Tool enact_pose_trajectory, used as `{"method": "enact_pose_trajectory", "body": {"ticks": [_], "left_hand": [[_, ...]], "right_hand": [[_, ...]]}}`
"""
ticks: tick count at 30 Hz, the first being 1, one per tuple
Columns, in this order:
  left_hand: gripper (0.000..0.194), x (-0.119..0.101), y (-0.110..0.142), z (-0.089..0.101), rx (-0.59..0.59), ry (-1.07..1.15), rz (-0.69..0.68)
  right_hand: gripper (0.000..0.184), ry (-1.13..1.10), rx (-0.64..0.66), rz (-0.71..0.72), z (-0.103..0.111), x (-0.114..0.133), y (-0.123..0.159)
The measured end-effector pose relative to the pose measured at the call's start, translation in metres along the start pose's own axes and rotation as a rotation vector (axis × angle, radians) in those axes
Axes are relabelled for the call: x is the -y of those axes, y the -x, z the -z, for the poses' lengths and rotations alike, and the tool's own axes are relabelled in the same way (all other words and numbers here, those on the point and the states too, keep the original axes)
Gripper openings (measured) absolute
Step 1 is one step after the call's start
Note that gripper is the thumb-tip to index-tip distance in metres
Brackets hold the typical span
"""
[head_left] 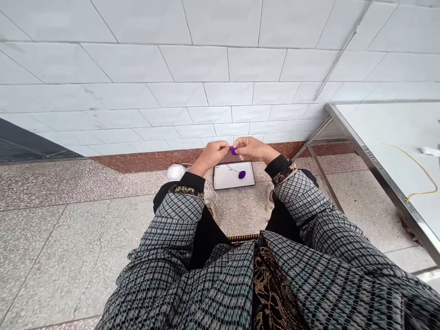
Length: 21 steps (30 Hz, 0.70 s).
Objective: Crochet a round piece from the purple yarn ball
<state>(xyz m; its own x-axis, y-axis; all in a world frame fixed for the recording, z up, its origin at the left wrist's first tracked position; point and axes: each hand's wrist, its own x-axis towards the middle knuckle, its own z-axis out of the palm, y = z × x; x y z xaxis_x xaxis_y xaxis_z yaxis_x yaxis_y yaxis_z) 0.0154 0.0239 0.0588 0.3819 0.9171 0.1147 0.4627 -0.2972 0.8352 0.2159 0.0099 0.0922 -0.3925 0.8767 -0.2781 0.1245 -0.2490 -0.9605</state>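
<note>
A small piece of purple yarn work (233, 150) is pinched between my two hands, above the floor and close to the wall. My left hand (213, 155) grips its left side with fingers closed. On its other side, the fingers of my right hand (250, 148) are closed too. Whether a hook or needle is among the fingers is too small to tell. Below them, a ball of purple yarn (242, 174) lies in a shallow white tray with a dark rim (234, 187). A thin purple strand (231, 168) runs from the ball up toward my left hand.
A white yarn ball (176, 172) sits on the floor left of the tray, with loose white strands (213, 196) nearby. To the right stands a metal-edged table (381, 176) bearing a yellow cord (426, 174). The tiled wall (227, 94) rises just ahead.
</note>
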Motion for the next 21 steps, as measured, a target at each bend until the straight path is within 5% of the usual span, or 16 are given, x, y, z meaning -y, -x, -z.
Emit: {"method": "enact_pose_trajectory", "body": {"ticks": [5,10,12,14,17,21], "left_hand": [[0.018,-0.008,-0.024,-0.018,0.130,0.109,0.008],[0.026,-0.019,-0.035,-0.021,0.305,-0.035,-0.172],[0.024,-0.018,-0.039,-0.016,0.315,-0.064,-0.180],[0.023,-0.014,-0.043,-0.009,0.285,-0.059,-0.163],[0.023,-0.007,-0.046,-0.004,0.288,0.086,-0.110],[0.020,-0.005,-0.040,-0.018,0.354,0.517,0.029]], "right_hand": [[0.029,-0.352,-0.239,0.109,0.010,0.014,-0.005],[0.033,0.035,-0.488,0.111,0.025,0.010,-0.012],[0.032,0.294,-0.448,0.035,0.032,0.005,-0.009],[0.028,0.323,-0.222,-0.076,0.037,0.000,-0.004],[0.020,0.086,0.058,-0.087,0.042,-0.003,0.003],[0.022,-0.318,0.016,0.122,0.041,0.003,0.004]]}}
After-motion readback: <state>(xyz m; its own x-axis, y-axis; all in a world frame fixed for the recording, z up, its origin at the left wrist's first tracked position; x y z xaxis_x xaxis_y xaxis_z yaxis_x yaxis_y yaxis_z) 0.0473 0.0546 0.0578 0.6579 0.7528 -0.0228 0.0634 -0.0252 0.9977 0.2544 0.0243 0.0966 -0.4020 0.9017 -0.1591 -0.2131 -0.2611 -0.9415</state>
